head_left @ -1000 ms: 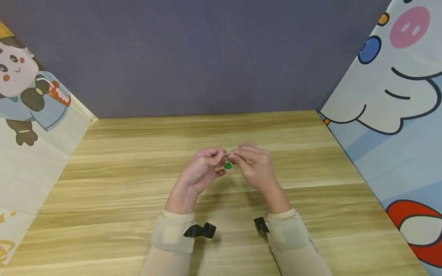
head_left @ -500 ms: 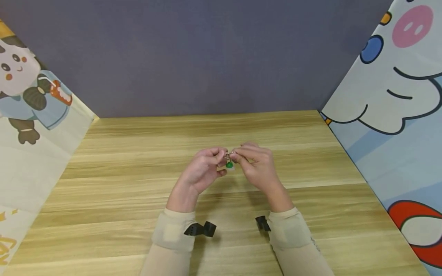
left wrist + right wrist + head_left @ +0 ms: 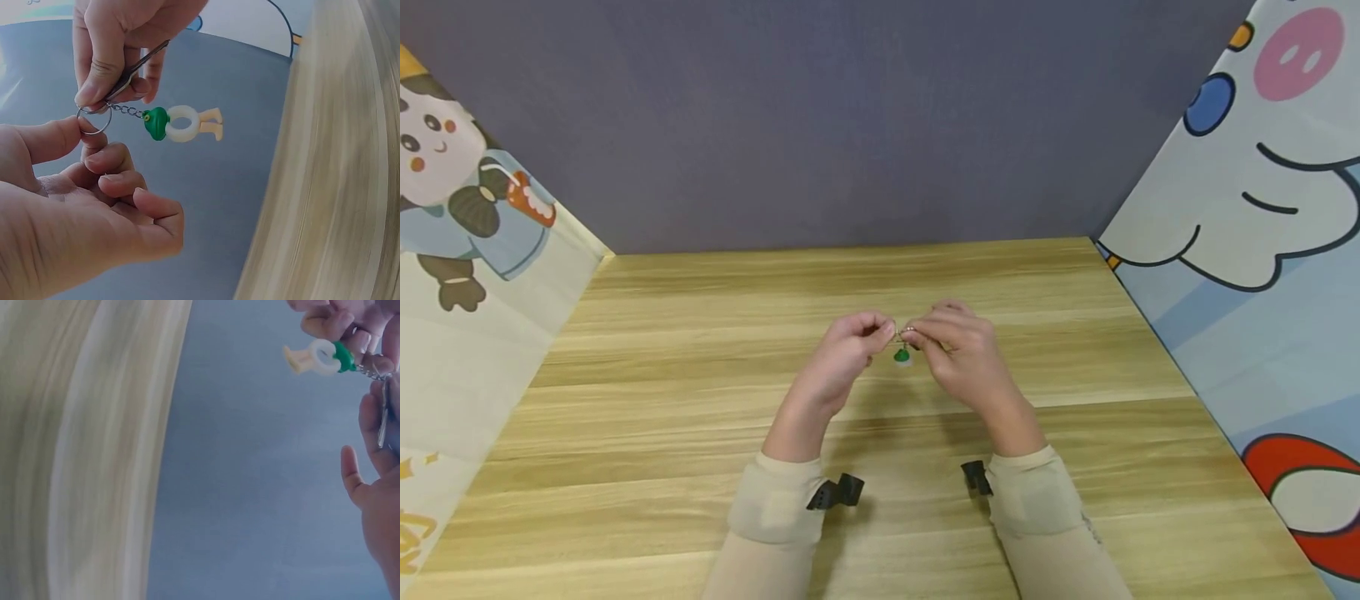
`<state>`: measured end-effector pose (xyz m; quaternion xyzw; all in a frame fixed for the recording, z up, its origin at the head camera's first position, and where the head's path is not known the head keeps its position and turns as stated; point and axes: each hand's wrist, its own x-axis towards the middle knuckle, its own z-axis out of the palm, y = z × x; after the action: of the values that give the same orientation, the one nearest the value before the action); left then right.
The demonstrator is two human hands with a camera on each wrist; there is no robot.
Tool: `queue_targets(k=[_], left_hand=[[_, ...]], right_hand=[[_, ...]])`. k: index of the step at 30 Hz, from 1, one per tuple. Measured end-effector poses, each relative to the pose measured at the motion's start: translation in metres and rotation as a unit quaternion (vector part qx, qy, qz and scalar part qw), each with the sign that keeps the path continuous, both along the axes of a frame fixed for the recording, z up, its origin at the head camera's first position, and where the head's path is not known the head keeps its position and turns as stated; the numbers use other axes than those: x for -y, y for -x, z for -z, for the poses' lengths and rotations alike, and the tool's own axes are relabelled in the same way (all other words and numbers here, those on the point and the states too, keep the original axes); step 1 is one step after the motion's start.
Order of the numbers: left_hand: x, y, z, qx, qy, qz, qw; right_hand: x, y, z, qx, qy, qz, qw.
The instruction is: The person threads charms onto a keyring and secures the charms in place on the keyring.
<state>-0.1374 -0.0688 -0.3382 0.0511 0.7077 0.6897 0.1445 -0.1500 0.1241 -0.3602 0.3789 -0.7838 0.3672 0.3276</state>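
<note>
Both hands meet above the table, working at a metal key ring (image 3: 95, 132). My left hand (image 3: 842, 354) pinches the ring between thumb and index finger, its other fingers loosely curled. My right hand (image 3: 966, 354) pinches a slim metal key (image 3: 139, 70) at the ring's edge, its blade sticking out past the fingers. Whether the key is threaded on the ring is hidden by the fingertips. From the ring a short chain (image 3: 128, 110) carries a figurine charm (image 3: 157, 124) with a green top, white hoop body and pale legs. In the head view this charm hangs below the fingertips.
A wood-grain table (image 3: 662, 400) lies beneath the hands. A dark grey-blue panel (image 3: 850, 125) stands at its back edge. Cartoon-printed panels rise at the left (image 3: 482, 350) and right (image 3: 1262, 333). Black wrist mounts (image 3: 837, 492) sit at both cuffs.
Both hands have risen slightly. The left hand has turned, its lower fingers now tucked from the head view. The charm has shifted slightly right and up with the hands.
</note>
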Motion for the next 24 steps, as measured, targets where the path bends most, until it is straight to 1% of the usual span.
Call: queue_targets(k=[5, 15, 20, 24], left_hand=[[-0.001, -0.002, -0.003, -0.01, 0.015, 0.007, 0.9998], [-0.001, -0.004, -0.007, -0.019, 0.019, 0.021, 0.9994], [-0.001, -0.004, -0.009, -0.022, 0.024, 0.02, 0.9993], [0.0, -0.005, -0.009, -0.022, 0.017, 0.02, 0.9994]], right_hand=[[-0.002, 0.0, -0.006, -0.005, -0.028, -0.002, 0.9996], [-0.003, -0.004, -0.017, -0.004, -0.075, 0.01, 0.9971], [-0.003, -0.005, -0.018, -0.007, -0.069, 0.005, 0.9976], [-0.003, -0.004, -0.015, 0.002, -0.047, -0.012, 0.9988]])
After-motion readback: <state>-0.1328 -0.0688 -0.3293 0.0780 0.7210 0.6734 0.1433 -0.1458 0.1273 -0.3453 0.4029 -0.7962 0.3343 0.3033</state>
